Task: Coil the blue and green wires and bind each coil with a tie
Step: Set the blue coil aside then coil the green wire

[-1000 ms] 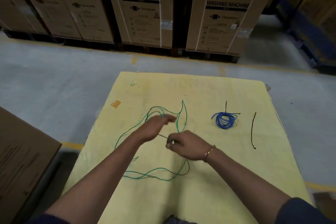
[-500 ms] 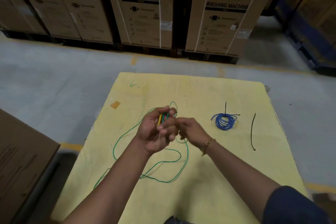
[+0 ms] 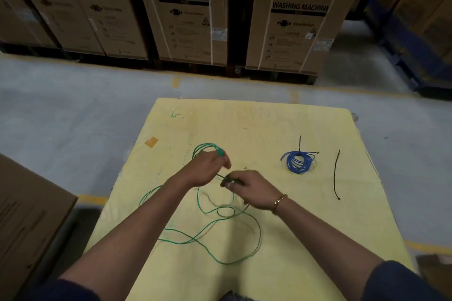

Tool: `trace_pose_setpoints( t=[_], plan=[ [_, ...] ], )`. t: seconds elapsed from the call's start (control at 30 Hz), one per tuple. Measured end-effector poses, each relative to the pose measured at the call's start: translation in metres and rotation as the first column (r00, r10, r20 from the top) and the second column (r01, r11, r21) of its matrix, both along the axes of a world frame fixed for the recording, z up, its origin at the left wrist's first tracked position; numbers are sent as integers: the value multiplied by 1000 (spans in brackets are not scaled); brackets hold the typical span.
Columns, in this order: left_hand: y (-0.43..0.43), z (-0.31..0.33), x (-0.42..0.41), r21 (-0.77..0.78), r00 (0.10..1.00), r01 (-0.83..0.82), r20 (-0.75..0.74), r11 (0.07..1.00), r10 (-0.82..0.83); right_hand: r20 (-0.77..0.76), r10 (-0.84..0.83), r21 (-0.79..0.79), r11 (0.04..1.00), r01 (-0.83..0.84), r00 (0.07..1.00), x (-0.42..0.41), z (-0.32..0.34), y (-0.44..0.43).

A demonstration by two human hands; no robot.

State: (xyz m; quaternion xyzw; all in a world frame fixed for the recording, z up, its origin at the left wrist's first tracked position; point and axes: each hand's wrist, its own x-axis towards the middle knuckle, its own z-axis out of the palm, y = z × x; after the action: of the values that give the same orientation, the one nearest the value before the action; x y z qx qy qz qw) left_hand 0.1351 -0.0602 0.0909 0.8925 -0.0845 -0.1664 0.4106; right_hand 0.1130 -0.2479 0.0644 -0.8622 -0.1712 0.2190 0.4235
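The right hand's (image 3: 247, 188) grip is closed to a pinch, fingertips pressed on a strand of the green wire (image 3: 212, 225) just above the table (image 3: 305, 239); a bracelet (image 3: 278, 203) sits on that wrist. A short taut run of wire goes from this pinch up and left to the left hand (image 3: 208, 166), which is close beside it. The left hand's grip holds a small bundle of green loops that stands up past its knuckles on the far side; its fingers are blurred, so how tightly they curl is hard to tell.

The rest of the green wire lies loose on the table nearer than both hands, in wide uneven curves that cross each other; one curve passes under the left forearm and out to the left.

To the right of the hands, well apart, the blue wire (image 3: 298, 161) lies coiled on the table, with a black tie (image 3: 300, 143) sticking out of its far side; further right lies a loose tie (image 3: 336, 176), stretched out from far to near.

A scrap of orange tape (image 3: 151, 142) is stuck on the table's far left; across the grey floor stands a row of cardboard boxes (image 3: 186, 12) printed LG WASHING MACHINE.
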Motion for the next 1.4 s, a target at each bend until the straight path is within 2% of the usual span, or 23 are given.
trace_pose_setpoints(
  t=[0.07,0.13,0.17,0.23,0.27,0.33,0.4,0.43,0.5,0.57,0.63,0.7,0.77,0.8,0.9,0.93,1.0,1.07,1.1,1.17,1.27,1.33,1.4],
  plan=[
    [2,-2,-7,140,996,80,-61,987,-72,84,-3,-10,1000,4,996,13,13,-9],
    [1,3,-12,144,987,81,-150,986,-59,134,8,-23,1000,-6,991,24,24,-20],
    [1,5,-14,80,975,60,-219,995,-41,145,-1,-7,1000,2,989,29,29,-25],
    [2,8,-20,-233,886,-67,-462,970,-49,100,-80,100,993,70,992,39,38,-37],
    [2,8,-23,-417,810,-163,-574,894,-120,61,-124,167,980,113,990,43,40,-41],
    [3,7,-26,-701,680,-320,-638,637,-360,28,-180,241,956,169,983,47,42,-43],
    [-7,11,-29,-824,598,-435,-566,363,-568,19,-210,279,940,196,978,44,37,-36],
    [-16,12,-32,-843,583,-467,-519,265,-625,-1,-234,309,925,223,972,42,33,-30],
    [-35,16,-41,-865,595,-475,-452,162,-665,-94,-283,394,870,297,954,37,24,-18],
    [-47,20,-44,-880,669,-464,-422,100,-612,-185,-290,467,815,343,939,29,17,-7],
    [-48,27,-37,-882,757,-471,-420,28,-501,-181,-288,428,838,339,940,17,11,-2],
    [-41,36,-21,-869,832,-494,-476,7,-285,-232,-257,317,892,323,938,2,7,-1],
    [-30,44,-7,-872,871,-486,-489,67,-44,-353,-207,228,927,298,913,-8,2,-3],
    [-25,44,-2,-879,888,-459,-459,133,34,-409,-170,219,936,277,897,-12,2,-3],
    [-19,33,10,-790,939,-342,-310,509,149,-532,-85,313,905,289,843,-14,6,-5],
    [-19,26,11,-726,955,-294,-246,622,165,-564,-70,359,877,320,823,-12,11,-5],
    [-20,18,11,-578,970,-236,-193,781,150,-628,-50,433,806,403,776,-9,22,-5],
    [-18,13,7,-370,989,-131,-114,920,95,-673,-45,417,802,428,739,-4,32,-8],
    [-17,10,5,-219,999,-31,-22,975,27,-700,-32,405,805,433,714,-1,36,-11],
    [-14,5,1,71,985,125,111,990,-133,-769,-16,400,767,502,638,5,42,-19],
    [-7,1,-5,207,980,106,145,973,-138,-833,-35,390,672,629,553,12,44,-29],
    [-3,-1,-7,304,965,113,195,946,-177,-822,-85,330,734,593,563,13,48,-32],
    [-1,-1,-12,384,952,139,203,913,-230,-732,-149,251,848,467,665,16,56,-33]
  ],
)
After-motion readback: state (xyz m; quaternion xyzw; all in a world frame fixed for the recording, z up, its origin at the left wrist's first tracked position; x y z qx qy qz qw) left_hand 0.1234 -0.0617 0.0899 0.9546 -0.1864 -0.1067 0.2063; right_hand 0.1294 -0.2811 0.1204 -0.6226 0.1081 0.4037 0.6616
